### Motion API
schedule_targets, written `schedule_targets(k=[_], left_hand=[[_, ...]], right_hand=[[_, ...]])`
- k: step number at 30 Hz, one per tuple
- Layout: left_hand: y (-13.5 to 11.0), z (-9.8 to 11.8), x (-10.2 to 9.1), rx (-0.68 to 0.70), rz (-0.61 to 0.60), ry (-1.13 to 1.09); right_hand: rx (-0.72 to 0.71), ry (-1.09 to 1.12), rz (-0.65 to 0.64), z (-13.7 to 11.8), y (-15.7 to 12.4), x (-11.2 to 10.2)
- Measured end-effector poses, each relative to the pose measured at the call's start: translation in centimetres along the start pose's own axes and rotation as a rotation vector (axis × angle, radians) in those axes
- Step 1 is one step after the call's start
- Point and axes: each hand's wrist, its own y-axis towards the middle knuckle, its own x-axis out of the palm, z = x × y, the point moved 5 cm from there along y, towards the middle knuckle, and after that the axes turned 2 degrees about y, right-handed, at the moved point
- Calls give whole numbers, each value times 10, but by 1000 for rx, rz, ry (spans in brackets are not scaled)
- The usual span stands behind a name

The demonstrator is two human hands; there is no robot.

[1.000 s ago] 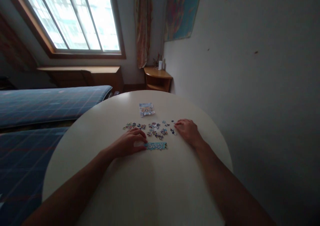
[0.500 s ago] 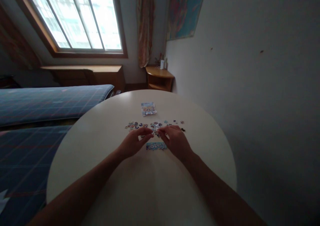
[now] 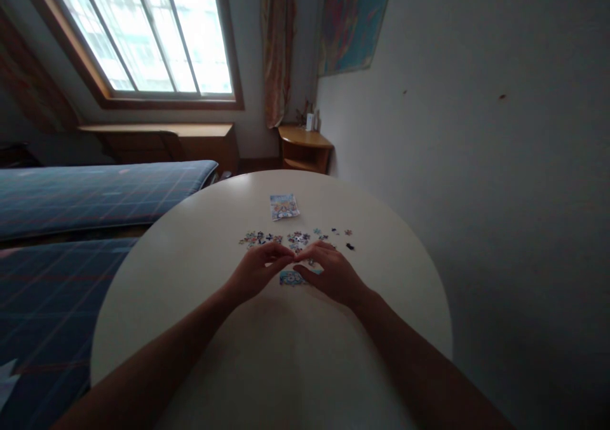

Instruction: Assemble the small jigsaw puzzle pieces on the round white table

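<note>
My left hand (image 3: 260,268) is closed in a pinch above the table, and whatever sits between its thumb and fingertips is too small to make out. Against those fingertips rests the index finger of my right hand (image 3: 333,274), its thumb a little apart from that finger. Under the right thumb lies a joined blue strip of jigsaw puzzle (image 3: 290,278), its right part covered by the hand. Loose jigsaw pieces (image 3: 257,237) are scattered just beyond both hands, some hidden by the fingers. One dark piece (image 3: 350,246) lies off to the right.
A small printed picture packet (image 3: 284,207) lies farther back on the round white table (image 3: 190,252). Beds with plaid covers (image 3: 95,192) flank the table on the left, and a bare wall (image 3: 476,195) runs along the right. A wooden corner shelf (image 3: 305,136) stands behind.
My right hand has shifted slightly left and down, its index finger now meeting the left fingertips and its thumb over the strip. The left hand has barely moved.
</note>
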Motion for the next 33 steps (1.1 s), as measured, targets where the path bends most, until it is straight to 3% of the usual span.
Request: schedule_targets(k=[11, 23, 33], left_hand=[[-3, -4, 5, -18, -135, -24], [-5, -7, 1, -182, -290, -48], [-3, -9, -24, -17, -305, 481]], right_hand=[[48, 13, 23, 1, 0, 1], [-9, 52, -123, 0, -1, 1], [100, -1, -265, 7, -10, 19]])
